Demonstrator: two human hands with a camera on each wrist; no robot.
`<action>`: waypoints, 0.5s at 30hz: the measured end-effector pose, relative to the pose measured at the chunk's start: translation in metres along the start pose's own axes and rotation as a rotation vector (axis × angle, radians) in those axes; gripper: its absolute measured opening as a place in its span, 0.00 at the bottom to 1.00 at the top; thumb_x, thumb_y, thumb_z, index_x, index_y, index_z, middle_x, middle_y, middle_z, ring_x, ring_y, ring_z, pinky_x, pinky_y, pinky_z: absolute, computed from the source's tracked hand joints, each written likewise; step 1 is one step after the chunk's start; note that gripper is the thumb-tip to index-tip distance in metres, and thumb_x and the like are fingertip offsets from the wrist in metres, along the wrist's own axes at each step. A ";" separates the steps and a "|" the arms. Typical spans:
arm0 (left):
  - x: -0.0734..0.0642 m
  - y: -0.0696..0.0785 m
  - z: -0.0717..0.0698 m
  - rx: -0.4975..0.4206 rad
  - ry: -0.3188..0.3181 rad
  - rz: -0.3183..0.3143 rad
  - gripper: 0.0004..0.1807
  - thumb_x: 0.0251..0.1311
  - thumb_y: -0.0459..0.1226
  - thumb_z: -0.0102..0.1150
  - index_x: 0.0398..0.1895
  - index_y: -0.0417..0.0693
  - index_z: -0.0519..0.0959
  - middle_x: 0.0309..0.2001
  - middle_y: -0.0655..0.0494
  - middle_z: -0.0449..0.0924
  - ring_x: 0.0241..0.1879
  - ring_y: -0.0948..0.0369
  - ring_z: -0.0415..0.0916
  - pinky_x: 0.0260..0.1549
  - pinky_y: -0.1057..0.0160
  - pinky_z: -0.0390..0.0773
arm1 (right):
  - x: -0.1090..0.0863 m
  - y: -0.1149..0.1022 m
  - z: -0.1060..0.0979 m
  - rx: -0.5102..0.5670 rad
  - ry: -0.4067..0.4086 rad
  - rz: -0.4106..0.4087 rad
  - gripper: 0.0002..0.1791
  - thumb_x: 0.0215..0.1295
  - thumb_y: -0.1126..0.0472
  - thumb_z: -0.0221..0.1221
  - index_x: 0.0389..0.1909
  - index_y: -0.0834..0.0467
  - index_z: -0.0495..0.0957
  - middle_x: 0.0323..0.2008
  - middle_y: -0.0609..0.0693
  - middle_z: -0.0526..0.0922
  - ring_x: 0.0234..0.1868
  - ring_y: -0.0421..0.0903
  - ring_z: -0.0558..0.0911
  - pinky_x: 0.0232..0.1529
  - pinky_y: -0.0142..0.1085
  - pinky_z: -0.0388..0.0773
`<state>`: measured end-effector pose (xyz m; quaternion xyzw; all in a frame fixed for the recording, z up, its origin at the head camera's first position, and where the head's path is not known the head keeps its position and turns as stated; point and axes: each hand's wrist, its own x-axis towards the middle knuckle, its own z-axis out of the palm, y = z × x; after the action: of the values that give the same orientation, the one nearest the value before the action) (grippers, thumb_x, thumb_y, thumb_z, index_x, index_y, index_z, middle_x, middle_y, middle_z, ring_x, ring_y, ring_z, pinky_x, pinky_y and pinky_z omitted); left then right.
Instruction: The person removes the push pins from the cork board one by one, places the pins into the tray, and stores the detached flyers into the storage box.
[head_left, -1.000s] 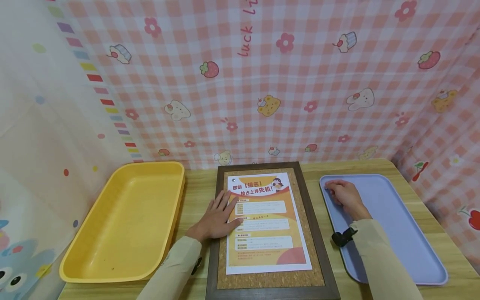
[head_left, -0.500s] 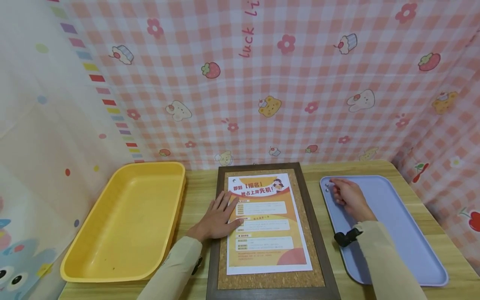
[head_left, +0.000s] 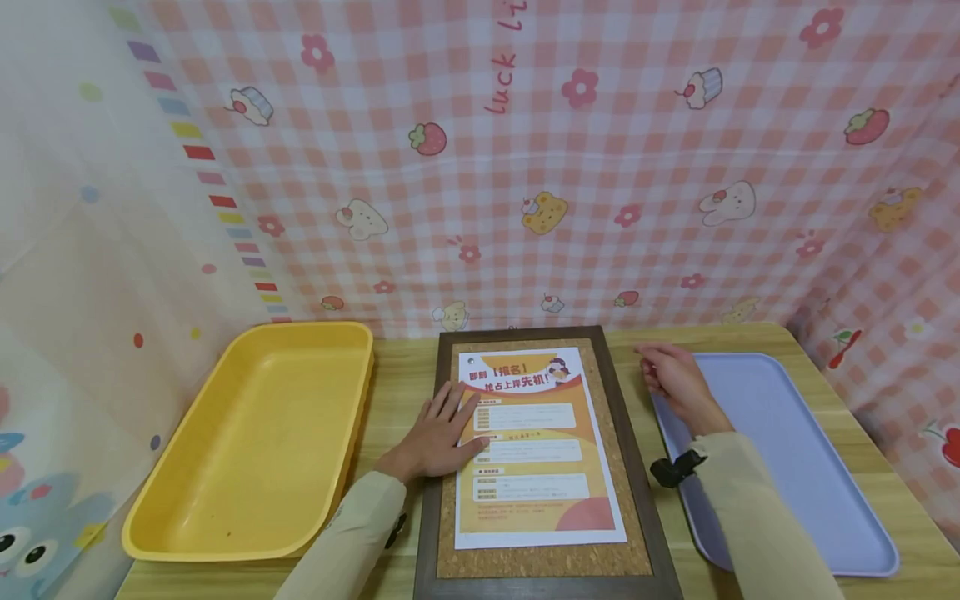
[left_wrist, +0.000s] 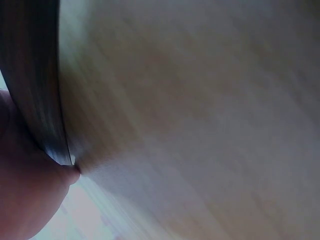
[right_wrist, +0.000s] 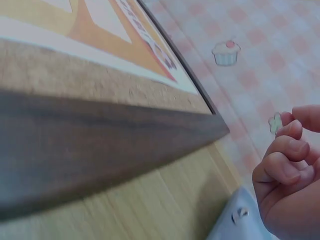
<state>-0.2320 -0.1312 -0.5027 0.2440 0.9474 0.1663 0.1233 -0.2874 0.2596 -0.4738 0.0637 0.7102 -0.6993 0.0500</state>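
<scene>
Wooden surface (head_left: 390,379) fills the near ground, backed by a pink checked cloth (head_left: 570,167) printed with strawberries, cupcakes and rabbits. Nearest the person lies a dark-framed cork board (head_left: 645,533) bearing an orange and white poster (head_left: 536,446); a small silver pin (head_left: 467,361) shows at the poster's top left corner. The left hand (head_left: 438,433) lies flat on the poster's left edge, fingers straight and spread, overlapping the board's frame. To the left of the board sits a yellow tray (head_left: 247,442), and to the right a lilac tray (head_left: 795,467), with a small metal pin (right_wrist: 239,214) near its corner in the right wrist view. Farther back, the right hand (head_left: 675,379) is between the board's upper right corner and the lilac tray's far left corner, fingers curled in with thumb and forefinger pinched together. In the right wrist view the fingertips (right_wrist: 287,131) close on something small, mostly hidden, so what it is cannot be told.
</scene>
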 end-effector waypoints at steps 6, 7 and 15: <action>0.000 0.002 -0.002 0.019 -0.008 -0.002 0.41 0.73 0.60 0.39 0.81 0.51 0.44 0.80 0.45 0.33 0.78 0.46 0.26 0.72 0.37 0.39 | 0.003 -0.004 0.016 -0.011 -0.013 -0.001 0.11 0.76 0.59 0.50 0.44 0.64 0.74 0.20 0.41 0.70 0.15 0.34 0.63 0.16 0.27 0.60; 0.000 0.002 -0.002 0.019 -0.006 -0.001 0.41 0.73 0.60 0.39 0.81 0.51 0.45 0.80 0.45 0.34 0.78 0.46 0.26 0.72 0.37 0.39 | 0.003 -0.005 0.019 -0.014 -0.015 0.001 0.11 0.76 0.59 0.50 0.44 0.65 0.74 0.20 0.41 0.70 0.15 0.34 0.63 0.16 0.27 0.61; 0.000 0.001 -0.002 0.023 -0.009 -0.012 0.42 0.72 0.61 0.39 0.81 0.51 0.44 0.80 0.46 0.33 0.78 0.46 0.25 0.72 0.37 0.38 | 0.012 -0.004 0.039 -0.071 -0.033 0.000 0.09 0.75 0.59 0.52 0.39 0.61 0.77 0.19 0.42 0.69 0.16 0.34 0.66 0.16 0.26 0.61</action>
<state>-0.2323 -0.1303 -0.5006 0.2406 0.9502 0.1534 0.1256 -0.3005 0.2205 -0.4727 0.0504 0.7337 -0.6745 0.0639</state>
